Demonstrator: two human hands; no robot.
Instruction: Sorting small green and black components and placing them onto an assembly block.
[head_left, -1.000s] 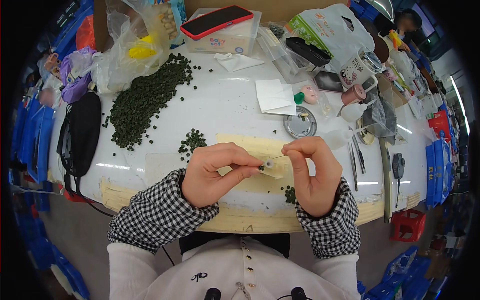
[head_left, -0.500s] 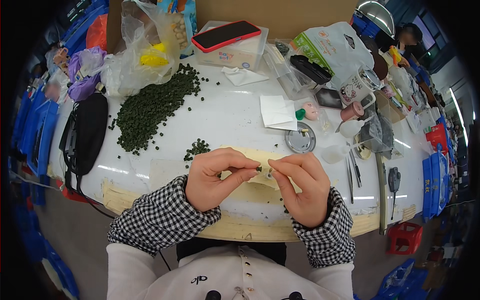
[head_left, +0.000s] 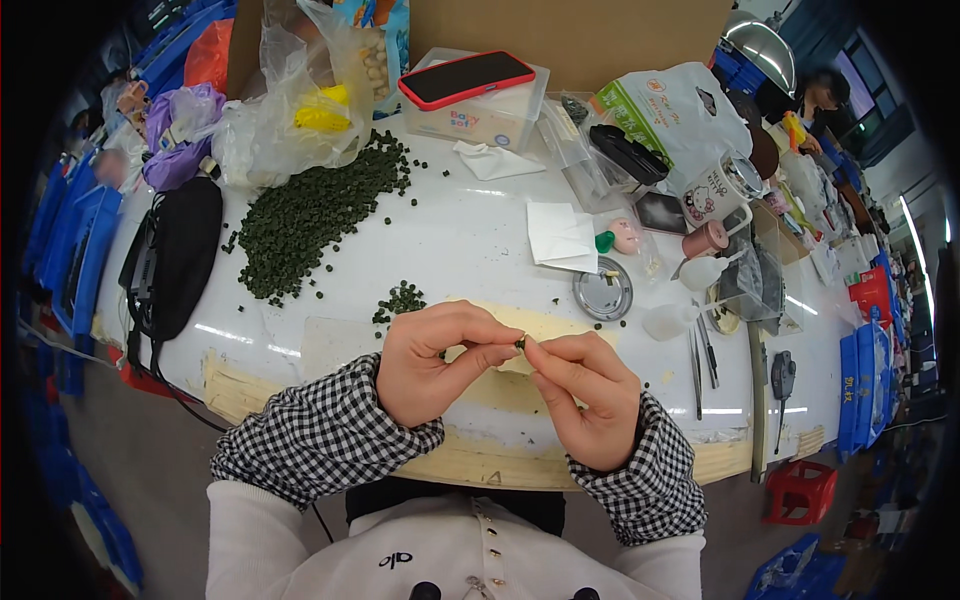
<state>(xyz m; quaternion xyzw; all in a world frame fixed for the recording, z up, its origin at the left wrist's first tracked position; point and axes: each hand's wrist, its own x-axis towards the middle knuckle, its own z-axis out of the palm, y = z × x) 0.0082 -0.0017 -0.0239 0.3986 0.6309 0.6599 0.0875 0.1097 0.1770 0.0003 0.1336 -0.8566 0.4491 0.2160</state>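
Thumb and forefinger of my left hand (head_left: 425,360) pinch a small dark green piece (head_left: 520,342). My right hand (head_left: 590,400) is closed too, its fingertips meeting the left ones at that piece; whatever sits between them is too small to make out. Both hands are over a pale yellow sheet (head_left: 555,322) near the table's front edge. Beyond my left hand lies a small cluster of similar dark green pieces (head_left: 400,298). Farther back at the left spreads a large pile of such pieces (head_left: 310,225).
Past my right hand are a round grey lid (head_left: 603,290), white paper napkins (head_left: 562,237) and tweezers (head_left: 696,372). A red-edged phone (head_left: 467,80) rests on a clear plastic box (head_left: 480,120). A black pouch (head_left: 190,255) lies at left; a mug (head_left: 718,192) stands at right.
My right hand has moved left, bringing its fingertips against the left hand's at the green piece. Its fingers have drawn together. My left hand stays nearly in place.
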